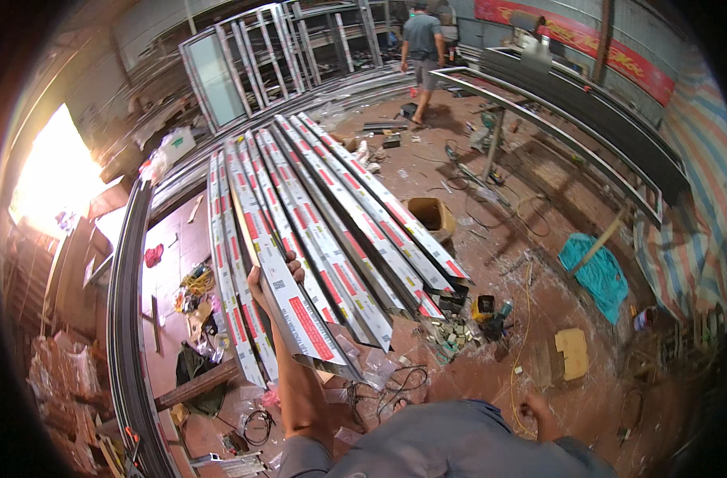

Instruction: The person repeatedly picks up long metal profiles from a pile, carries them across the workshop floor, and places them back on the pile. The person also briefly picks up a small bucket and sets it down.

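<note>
A: Where's the labelled profile [300, 323]?
B: Among the row of profiles [346, 275], left hand [260, 288] gripping it toward its near end, fingers closed round it, probably for steering; row's likely spread for access.
A: Right hand [539, 410]?
B: Beside the grey shirt [451, 442]; open or closed, can't tell.

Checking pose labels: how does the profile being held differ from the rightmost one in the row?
Support: the held profile is in the left grip; the rightmost profile lies untouched by either hand.
Position: the held profile's near end is close to the body; the rightmost profile's near end is farther forward and to the right.
Apparent width: the held profile looks wider than the rightmost profile.
Shared: both are long and straight, with white-and-red covering.
</note>
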Tool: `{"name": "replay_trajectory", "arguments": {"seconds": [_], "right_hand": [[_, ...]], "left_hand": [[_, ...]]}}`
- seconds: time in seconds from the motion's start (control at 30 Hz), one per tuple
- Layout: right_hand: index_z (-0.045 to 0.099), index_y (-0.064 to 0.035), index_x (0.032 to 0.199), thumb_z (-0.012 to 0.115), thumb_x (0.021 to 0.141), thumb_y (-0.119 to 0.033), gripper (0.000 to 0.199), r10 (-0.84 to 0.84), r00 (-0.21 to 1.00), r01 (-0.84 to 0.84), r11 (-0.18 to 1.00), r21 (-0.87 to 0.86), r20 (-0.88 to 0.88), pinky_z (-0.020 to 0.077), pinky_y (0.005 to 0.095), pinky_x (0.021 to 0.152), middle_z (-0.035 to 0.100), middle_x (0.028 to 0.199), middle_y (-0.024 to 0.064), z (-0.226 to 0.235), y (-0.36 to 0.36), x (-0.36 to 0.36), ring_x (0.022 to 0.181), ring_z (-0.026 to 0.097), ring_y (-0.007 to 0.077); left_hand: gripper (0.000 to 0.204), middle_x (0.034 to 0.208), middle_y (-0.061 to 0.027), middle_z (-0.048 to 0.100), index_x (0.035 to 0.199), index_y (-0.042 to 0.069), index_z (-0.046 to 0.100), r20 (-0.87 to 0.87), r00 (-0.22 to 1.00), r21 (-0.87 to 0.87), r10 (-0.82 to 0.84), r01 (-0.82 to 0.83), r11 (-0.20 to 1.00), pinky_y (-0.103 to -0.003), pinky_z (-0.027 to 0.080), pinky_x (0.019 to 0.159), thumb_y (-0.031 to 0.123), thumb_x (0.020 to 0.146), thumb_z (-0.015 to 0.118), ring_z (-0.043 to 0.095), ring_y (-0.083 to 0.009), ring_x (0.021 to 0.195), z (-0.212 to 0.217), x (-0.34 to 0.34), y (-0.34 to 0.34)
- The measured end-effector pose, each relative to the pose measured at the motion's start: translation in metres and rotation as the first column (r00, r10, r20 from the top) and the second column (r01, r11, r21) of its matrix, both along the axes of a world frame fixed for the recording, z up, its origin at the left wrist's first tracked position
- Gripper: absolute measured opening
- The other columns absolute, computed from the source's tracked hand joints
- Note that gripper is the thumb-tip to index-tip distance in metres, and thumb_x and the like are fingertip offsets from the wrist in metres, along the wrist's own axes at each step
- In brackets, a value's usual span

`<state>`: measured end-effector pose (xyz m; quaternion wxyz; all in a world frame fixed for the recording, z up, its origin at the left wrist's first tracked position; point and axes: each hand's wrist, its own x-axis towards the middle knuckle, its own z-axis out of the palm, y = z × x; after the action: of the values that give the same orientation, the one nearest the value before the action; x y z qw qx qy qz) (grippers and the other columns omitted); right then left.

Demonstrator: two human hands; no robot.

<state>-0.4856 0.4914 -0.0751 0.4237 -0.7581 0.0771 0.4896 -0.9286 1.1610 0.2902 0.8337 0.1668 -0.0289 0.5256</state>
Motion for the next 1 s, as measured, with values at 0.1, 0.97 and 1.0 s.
{"name": "replay_trajectory", "arguments": {"seconds": [0.1, 0.97, 1.0], "right_hand": [[0.064, -0.0024, 0.107, 0.064, 0.101, -0.035, 0.033, -0.122, 0.981, 0.124, 0.992, -0.004, 0.149, 0.0505, 0.0386, 0.058, 0.067, 0.087, 0.0133, 0.029, 0.046, -0.006, 0.068, 0.065, 0.0244], [0.071, -0.0049, 0.102, 0.072, 0.098, -0.031, 0.027, -0.503, 0.813, 0.382, 0.841, 0.384, 0.294, 0.055, 0.0293, 0.065, 0.071, 0.085, 0.0022, 0.079, -0.173, 0.095, 0.073, 0.066, 0.0122], [0.072, -0.0037, 0.105, 0.072, 0.097, -0.035, 0.032, -0.546, 0.781, 0.426, 0.821, 0.38, 0.304, 0.0545, 0.0306, 0.064, 0.071, 0.085, 0.0037, 0.083, -0.188, 0.096, 0.072, 0.067, 0.0129]], "left_hand": [[0.076, 0.112, -0.0195, 0.058, 0.13, -0.008, 0.052, -0.083, 0.991, 0.174, 0.105, -0.089, 0.981, -0.035, 0.049, 0.071, 0.053, 0.088, 0.067, 0.056, -0.0248, 0.086, 0.019, 0.026, -0.031], [0.062, 0.126, -0.025, 0.063, 0.137, -0.011, 0.054, -0.41, 0.772, 0.673, 0.486, -0.103, 0.732, -0.053, 0.058, 0.093, 0.023, 0.089, 0.074, 0.066, -0.0352, 0.107, 0.111, 0.473, -0.367], [0.063, 0.126, -0.0236, 0.063, 0.138, -0.01, 0.054, -0.431, 0.773, 0.662, 0.465, -0.079, 0.745, -0.052, 0.058, 0.092, 0.023, 0.088, 0.075, 0.066, -0.0336, 0.106, 0.11, 0.493, -0.372]]}}
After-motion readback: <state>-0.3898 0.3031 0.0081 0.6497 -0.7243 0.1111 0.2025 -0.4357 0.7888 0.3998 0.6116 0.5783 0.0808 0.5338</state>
